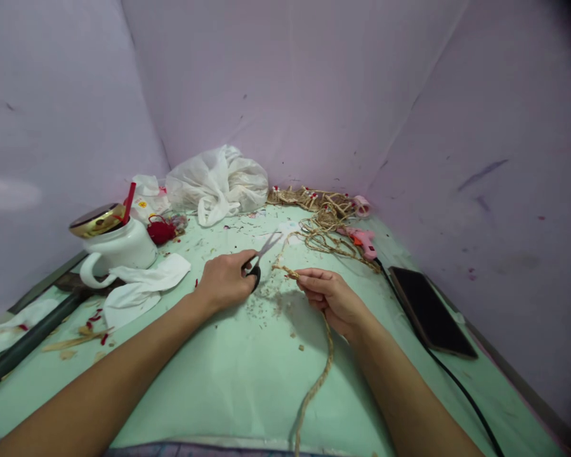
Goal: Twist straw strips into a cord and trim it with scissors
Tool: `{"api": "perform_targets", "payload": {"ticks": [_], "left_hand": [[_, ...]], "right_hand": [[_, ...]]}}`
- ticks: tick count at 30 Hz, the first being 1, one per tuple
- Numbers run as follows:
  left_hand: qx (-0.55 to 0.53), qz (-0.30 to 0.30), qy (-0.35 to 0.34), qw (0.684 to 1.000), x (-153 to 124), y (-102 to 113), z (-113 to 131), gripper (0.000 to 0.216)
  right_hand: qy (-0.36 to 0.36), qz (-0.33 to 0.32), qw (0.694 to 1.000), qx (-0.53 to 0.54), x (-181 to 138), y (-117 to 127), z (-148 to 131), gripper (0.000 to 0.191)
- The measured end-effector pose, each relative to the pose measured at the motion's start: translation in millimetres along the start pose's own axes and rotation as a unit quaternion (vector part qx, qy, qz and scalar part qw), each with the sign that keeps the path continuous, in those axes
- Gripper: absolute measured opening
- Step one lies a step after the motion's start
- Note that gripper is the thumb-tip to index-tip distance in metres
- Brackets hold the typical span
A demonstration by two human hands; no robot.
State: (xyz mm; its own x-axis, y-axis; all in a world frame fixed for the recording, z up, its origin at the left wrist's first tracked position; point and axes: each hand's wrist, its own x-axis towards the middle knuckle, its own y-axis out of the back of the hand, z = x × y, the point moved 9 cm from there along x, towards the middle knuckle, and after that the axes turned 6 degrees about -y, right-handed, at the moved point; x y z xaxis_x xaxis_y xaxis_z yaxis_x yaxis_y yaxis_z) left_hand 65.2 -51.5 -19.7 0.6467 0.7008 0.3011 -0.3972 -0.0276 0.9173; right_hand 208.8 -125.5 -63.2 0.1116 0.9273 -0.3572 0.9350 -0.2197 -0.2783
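Note:
My left hand (226,279) is closed round the black handles of a pair of scissors (268,246), whose metal blades point up and away to the right. Between the thumb and fingers of my right hand (330,295) is pinched a braided jute rope (327,358). Its short end sticks out to the left, near the blades but apart from them. From beneath the right hand the rope hangs down across the table to the near edge. A thin strand rises from the rope end toward a loose heap of jute cord (333,238) farther back.
A pink glue gun (364,241) and a dark phone (433,311) lie to the right, with a black cable (457,381) running forward. At left stands a white mug (118,247) beside tissue (147,289) and red yarn (162,230). A plastic bag (219,181) rests against the back wall.

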Motion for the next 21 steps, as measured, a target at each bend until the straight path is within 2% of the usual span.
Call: {"api": "perform_targets", "payload": {"ticks": [2, 4, 6, 8, 13, 21], "left_hand": [[-0.025, 0.022, -0.010, 0.999, 0, 6, 0, 0.034], [-0.020, 0.028, -0.070, 0.997, -1, 10, 11, 0.041], [0.020, 0.017, -0.127, 0.992, -4, 9, 25, 0.047], [0.067, -0.004, -0.154, 0.986, -7, 5, 34, 0.049], [0.109, -0.019, -0.156, 0.981, -9, 1, 39, 0.050], [0.097, -0.045, -0.154, 0.982, -9, -3, 35, 0.050]], "right_hand": [[0.008, 0.013, 1.000, 0.008, 1, 3, -1, 0.018], [0.019, 0.031, 0.999, 0.004, 2, 6, -3, 0.019], [0.032, 0.051, 0.998, -0.004, 2, 10, -5, 0.020], [0.044, 0.065, 0.997, -0.013, 1, 12, -8, 0.022], [0.074, 0.063, 0.994, -0.054, 0, 10, -14, 0.025], [0.140, 0.093, 0.976, -0.140, -5, 11, -25, 0.022]]}}
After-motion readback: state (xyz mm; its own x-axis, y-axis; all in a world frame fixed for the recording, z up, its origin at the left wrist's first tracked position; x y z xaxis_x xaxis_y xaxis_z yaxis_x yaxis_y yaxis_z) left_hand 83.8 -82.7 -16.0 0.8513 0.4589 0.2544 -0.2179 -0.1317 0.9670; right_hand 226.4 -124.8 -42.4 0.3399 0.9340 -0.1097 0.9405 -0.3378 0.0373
